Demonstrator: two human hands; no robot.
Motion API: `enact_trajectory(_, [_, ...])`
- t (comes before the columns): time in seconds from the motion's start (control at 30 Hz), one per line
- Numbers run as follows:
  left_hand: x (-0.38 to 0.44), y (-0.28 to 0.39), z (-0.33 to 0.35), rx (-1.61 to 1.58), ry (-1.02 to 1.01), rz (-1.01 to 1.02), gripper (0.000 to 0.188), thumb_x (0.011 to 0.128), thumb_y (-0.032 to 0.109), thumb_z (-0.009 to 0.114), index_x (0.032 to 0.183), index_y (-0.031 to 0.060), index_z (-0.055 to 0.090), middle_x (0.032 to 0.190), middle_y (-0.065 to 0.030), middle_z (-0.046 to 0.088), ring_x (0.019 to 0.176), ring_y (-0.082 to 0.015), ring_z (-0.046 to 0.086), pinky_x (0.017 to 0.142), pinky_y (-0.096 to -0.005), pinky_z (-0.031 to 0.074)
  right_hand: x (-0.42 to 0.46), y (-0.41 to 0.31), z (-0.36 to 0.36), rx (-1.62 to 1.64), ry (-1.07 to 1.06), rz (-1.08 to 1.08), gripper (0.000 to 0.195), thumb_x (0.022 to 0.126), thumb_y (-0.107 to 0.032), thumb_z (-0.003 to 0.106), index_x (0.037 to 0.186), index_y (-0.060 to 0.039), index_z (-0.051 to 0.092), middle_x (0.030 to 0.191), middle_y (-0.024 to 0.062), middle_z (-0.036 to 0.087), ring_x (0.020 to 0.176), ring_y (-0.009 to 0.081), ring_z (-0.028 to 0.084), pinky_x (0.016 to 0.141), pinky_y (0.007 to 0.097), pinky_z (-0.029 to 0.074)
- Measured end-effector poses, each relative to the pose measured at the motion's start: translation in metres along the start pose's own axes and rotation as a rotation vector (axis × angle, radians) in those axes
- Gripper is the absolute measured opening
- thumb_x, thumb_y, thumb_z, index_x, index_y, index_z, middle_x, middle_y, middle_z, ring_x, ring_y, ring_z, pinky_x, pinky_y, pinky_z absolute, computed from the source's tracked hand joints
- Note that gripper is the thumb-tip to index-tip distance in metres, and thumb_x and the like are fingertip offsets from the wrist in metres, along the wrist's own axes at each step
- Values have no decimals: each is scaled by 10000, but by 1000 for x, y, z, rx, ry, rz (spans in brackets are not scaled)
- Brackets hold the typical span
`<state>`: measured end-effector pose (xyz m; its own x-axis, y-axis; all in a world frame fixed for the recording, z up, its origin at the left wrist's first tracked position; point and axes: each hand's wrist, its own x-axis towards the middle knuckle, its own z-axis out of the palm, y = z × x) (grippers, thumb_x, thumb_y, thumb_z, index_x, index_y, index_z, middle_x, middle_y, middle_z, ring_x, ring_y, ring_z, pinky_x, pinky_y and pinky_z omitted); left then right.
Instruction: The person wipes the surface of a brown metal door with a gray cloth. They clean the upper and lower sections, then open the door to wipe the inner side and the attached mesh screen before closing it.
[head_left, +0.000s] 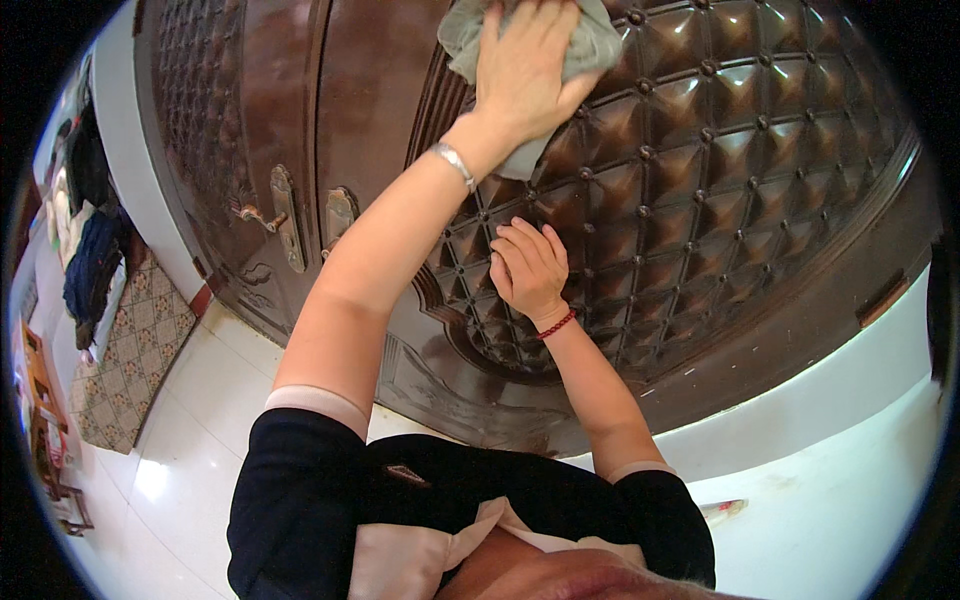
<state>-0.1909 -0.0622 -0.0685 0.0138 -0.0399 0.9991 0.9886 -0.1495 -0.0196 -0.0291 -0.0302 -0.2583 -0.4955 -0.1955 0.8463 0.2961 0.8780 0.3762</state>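
Note:
My left hand, with a silver bracelet at the wrist, holds a crumpled grey-green cloth against the upper part of a dark brown door with a studded, tufted-look panel. Part of the cloth hangs below the palm. Lower down, my right hand, wearing a red braided bracelet, is at the same panel with its fingers slightly bent and nothing in them. Whether its fingertips touch the surface I cannot tell.
Left of my left forearm are an ornate lever handle and a second handle plate. Farther left, dark and light clothes hang over a patterned mat or cover. Wooden furniture stands at the left rim.

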Motion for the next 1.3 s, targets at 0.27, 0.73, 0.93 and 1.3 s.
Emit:
enact_trajectory(0.27, [-85,13,-12,16,-380,144,736,762,397,688,1414,119,489,1295,-91,612,1125,-264,597,928,-460,377,-4,3,-6,1,-36,-6,72,861,-186,633,883,-130,672,1055,5,678,1149,177,601,1071,385,372])
enact_trajectory(0.73, [-15,105,21,-240,-388,92,684,861,369,608,1447,65,431,1352,-193,538,1164,-361,551,1089,-537,304,-4,8,-24,252,-66,4,116,786,-166,683,856,-74,673,1008,56,676,1123,235,606,1035,417,435])
enact_trajectory(0.93, [-112,79,19,-4,-294,245,703,783,441,689,1432,253,495,1328,-7,592,1131,-196,584,969,-468,334,-28,37,-114,187,18,52,46,792,-151,655,776,-108,659,960,37,670,1075,251,624,962,425,446])
enact_trajectory(1.3, [-278,146,17,4,-486,-111,679,730,393,714,1375,279,534,1159,8,635,953,-212,628,901,-481,377,-66,87,-139,-329,-124,147,431,969,-270,515,1373,-129,563,1458,164,485,1367,368,416,1133,546,242])
